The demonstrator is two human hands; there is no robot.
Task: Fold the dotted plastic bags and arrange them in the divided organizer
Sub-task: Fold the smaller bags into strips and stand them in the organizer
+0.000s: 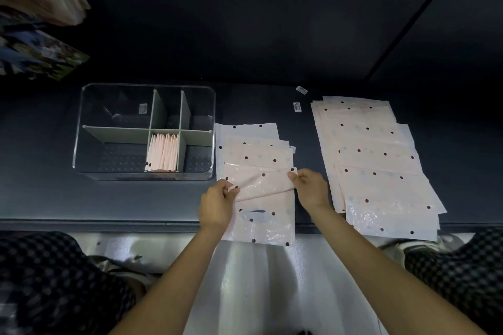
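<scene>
A pale pink dotted plastic bag [265, 221] lies at the table's front edge, its handle hole toward me and its far part folded back into a band [262, 183]. My left hand [217, 207] pinches the band's left end. My right hand [310, 187] pinches its right end. Under it lies a small pile of the same bags [250, 144]. A clear divided organizer [144, 130] stands to the left. Its front middle compartment holds several folded bags [162, 152] standing on edge. The other compartments look empty.
A large fanned stack of dotted bags [373, 160] covers the table's right side and overhangs the front edge. Two small labels [298, 106] lie behind the piles. Stacked printed packages [35, 16] sit at the far left. My checked-trousered knees are below the edge.
</scene>
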